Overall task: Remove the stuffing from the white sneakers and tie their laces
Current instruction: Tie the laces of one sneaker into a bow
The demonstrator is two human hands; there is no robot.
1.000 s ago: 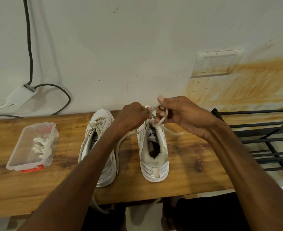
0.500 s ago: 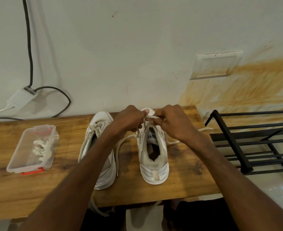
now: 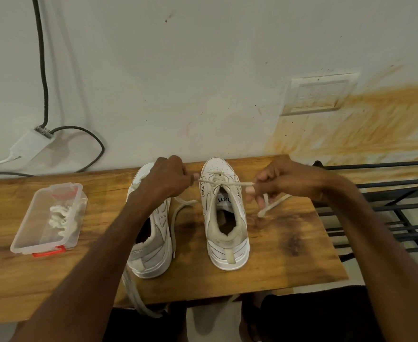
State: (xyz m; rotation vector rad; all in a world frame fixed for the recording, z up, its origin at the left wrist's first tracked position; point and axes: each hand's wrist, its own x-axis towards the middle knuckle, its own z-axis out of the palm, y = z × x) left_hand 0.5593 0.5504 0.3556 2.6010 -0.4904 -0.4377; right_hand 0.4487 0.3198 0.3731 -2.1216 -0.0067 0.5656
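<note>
Two white sneakers stand heel-toward-me on the wooden table (image 3: 289,255). On the right sneaker (image 3: 224,218) the lace (image 3: 227,183) is stretched taut sideways across the tongue. My left hand (image 3: 169,177) pinches its left end, and my right hand (image 3: 280,185) pinches its right end, with a loose tail (image 3: 270,206) hanging below that hand onto the table. My left forearm partly covers the left sneaker (image 3: 153,243); its grey lace (image 3: 134,296) trails untied over the table's front edge. Both shoe openings look empty.
A clear plastic box (image 3: 46,218) with white stuffing inside and a red clasp sits at the table's left. A black metal rack (image 3: 385,208) stands right of the table. A wall adapter with black cables (image 3: 30,141) hangs behind, and a switch plate (image 3: 319,93) is on the stained wall.
My hands were together over the right sneaker's tongue working the lace; they have now pulled apart sideways, drawing the lace tight across the shoe.
</note>
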